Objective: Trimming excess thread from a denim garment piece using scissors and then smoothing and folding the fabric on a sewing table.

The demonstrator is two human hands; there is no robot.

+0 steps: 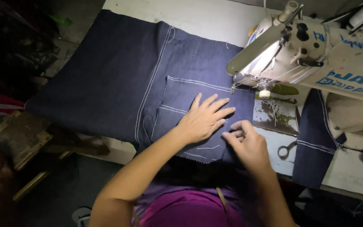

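At frame centre we press our left hand (204, 120) flat and spread on the dark blue denim panel (127, 80) to steady it, while our right hand (246, 143) pinches its edge below the white sewing machine (316, 54).

To your right, the sewing machine head (316, 54) overhung the table (215, 19) and closed the space above the dark denim panel (122, 75) near the needle. Scissors (285, 149) and a hanging denim strip (314, 138) blocked the right edge. To the left, the denim lay flat and open to your left hand (204, 120).
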